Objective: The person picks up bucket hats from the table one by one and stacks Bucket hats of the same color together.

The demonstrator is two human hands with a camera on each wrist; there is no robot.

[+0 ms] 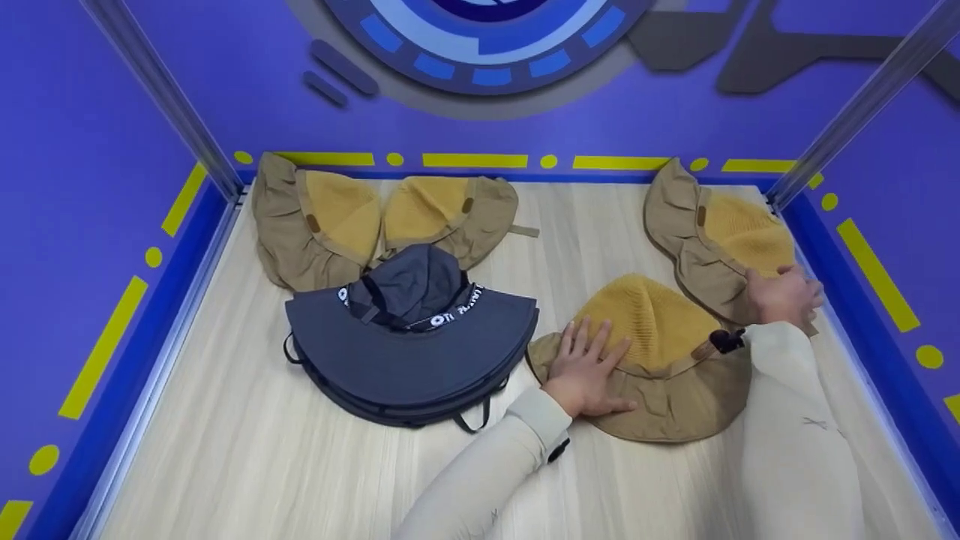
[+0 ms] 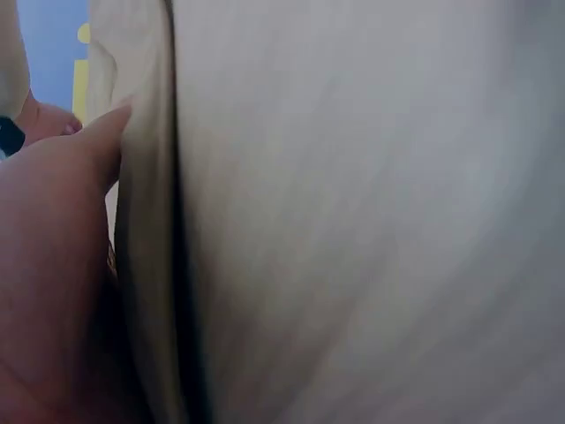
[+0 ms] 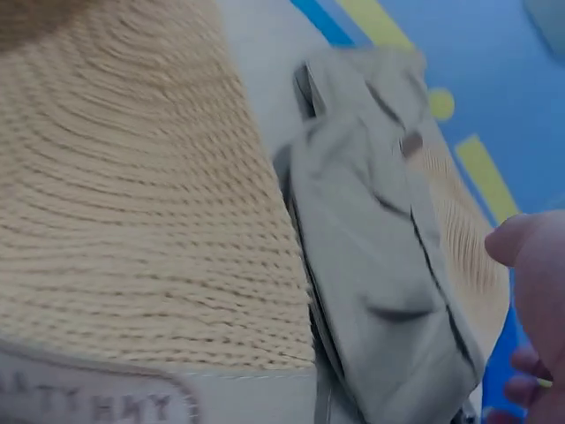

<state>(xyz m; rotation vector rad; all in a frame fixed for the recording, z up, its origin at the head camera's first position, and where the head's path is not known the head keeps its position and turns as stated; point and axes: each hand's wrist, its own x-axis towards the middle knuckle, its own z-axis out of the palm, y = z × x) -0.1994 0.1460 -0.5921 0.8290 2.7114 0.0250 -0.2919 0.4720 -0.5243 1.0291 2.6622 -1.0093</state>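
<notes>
My left hand (image 1: 589, 373) lies with fingers spread on a hat with a yellow knit crown (image 1: 645, 315) and tan brim, at the front right. In the left wrist view its thumb (image 2: 62, 203) rests along the brim (image 2: 150, 230). At the far right, my right hand (image 1: 784, 294) is over the edge of a similar hat (image 1: 750, 229), lying on its side. In the right wrist view that hand (image 3: 540, 309) has its thumb stretched towards the crown, with blue wall showing between thumb and lower fingers.
Dark grey wide-brimmed hats (image 1: 420, 367) lie stacked left of centre, straps hanging out. Behind them are two more yellow-and-tan hats, a left one (image 1: 341, 210) and a right one (image 1: 431, 202). Blue walls (image 1: 525, 135) enclose the wooden table (image 1: 247, 450) on three sides.
</notes>
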